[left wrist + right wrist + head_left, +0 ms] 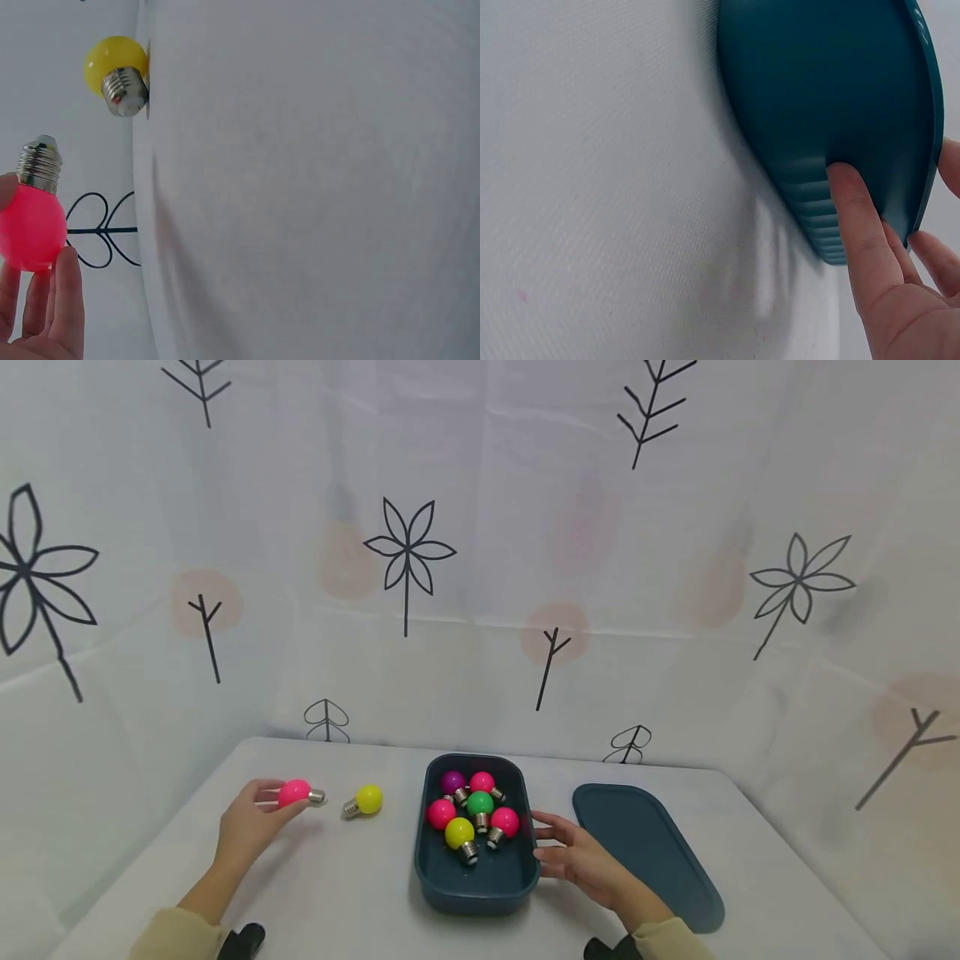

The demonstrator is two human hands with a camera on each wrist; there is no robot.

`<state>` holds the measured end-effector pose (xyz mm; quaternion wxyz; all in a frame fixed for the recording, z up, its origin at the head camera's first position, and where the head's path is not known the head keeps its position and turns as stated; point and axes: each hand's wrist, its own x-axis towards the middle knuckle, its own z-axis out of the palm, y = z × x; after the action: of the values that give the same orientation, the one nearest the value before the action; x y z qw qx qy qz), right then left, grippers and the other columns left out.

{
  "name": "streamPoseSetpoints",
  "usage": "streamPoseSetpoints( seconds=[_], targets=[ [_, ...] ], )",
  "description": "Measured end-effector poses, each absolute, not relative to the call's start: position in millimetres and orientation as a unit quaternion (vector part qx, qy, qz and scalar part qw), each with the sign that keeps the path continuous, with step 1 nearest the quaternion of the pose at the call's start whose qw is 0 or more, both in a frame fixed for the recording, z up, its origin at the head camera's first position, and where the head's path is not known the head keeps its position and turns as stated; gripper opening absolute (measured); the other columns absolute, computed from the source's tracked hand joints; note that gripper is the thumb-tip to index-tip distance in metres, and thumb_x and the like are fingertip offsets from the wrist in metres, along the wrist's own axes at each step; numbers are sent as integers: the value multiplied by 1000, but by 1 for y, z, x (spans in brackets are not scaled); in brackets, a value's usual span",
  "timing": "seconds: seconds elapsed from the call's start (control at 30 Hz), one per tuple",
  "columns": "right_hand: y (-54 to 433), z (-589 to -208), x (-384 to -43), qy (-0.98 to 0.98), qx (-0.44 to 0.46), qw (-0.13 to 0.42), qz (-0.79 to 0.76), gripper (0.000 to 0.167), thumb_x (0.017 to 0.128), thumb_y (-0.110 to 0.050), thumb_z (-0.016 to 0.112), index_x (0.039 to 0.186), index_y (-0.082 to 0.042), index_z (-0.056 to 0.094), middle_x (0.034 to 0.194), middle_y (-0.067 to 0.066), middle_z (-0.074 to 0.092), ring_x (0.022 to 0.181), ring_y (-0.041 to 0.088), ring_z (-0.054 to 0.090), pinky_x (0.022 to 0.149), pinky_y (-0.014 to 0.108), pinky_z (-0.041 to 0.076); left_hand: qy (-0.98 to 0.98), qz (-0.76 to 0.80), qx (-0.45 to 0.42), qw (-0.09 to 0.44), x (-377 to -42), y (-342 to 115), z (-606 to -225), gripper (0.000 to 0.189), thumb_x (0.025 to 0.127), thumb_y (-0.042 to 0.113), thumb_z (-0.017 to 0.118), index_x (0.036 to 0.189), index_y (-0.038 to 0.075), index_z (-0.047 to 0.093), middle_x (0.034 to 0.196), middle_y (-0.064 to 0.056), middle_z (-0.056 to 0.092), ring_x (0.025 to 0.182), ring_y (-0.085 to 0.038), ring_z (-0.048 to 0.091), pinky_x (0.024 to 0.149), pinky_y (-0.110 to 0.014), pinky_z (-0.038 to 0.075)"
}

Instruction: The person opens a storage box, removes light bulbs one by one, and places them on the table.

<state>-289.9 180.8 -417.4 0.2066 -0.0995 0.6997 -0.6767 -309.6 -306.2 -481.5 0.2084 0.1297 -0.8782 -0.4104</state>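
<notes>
My left hand (249,828) pinches a pink light bulb (294,792) by its round globe, above the table's left side. The bulb's metal screw base points right in the head view and up in the left wrist view. A yellow light bulb (369,799) lies on the table just right of that hand. Near the middle stands a dark teal box (476,893) with several pink, purple, green and yellow bulbs inside. My right hand (588,866) touches the box's right wall with extended fingers (855,214). The thumb lies up by the rim in the right wrist view.
A flat dark teal lid (648,852) lies on the white table (360,893), to the right of the box and beyond the right hand. Behind the table hangs a pale cloth backdrop (480,677) printed with line-drawn plants.
</notes>
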Motion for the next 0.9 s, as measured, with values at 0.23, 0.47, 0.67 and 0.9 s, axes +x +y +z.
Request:
streamPoseSetpoints(
  seconds=[0.23,0.47,0.67,0.9],
  targets=[
    [181,-418,-290,698,-95,208,-678,68,87,-2,63,144,0,26,133,25,37,103,26,58,84,41,50,-879,-426,159,144,-287,-296,-448,78,75,51,73,123,-3,44,117,-26,50,104,-41,51,63,-33,51],
    [182,-416,-290,700,-96,207,-677,69,86,-2,63,144,0,25,133,26,37,103,27,58,84,41,50,-892,-413,162,86,-279,-282,-427,66,79,31,73,122,-9,42,116,-32,49,106,-45,47,77,-46,48],
    [181,-417,-292,703,-96,204,-675,68,87,-3,63,144,0,26,133,25,38,104,27,58,84,41,50,-901,-395,167,69,-285,-279,-428,58,81,22,71,119,-12,42,113,-33,49,103,-46,47,78,-48,48],
    [181,-418,-293,701,-96,208,-676,68,87,-4,63,144,0,26,132,25,38,104,27,57,84,42,50,-897,-400,180,47,-289,-278,-427,65,79,26,73,121,-10,40,112,-32,48,102,-45,47,78,-49,47]
  ],
)
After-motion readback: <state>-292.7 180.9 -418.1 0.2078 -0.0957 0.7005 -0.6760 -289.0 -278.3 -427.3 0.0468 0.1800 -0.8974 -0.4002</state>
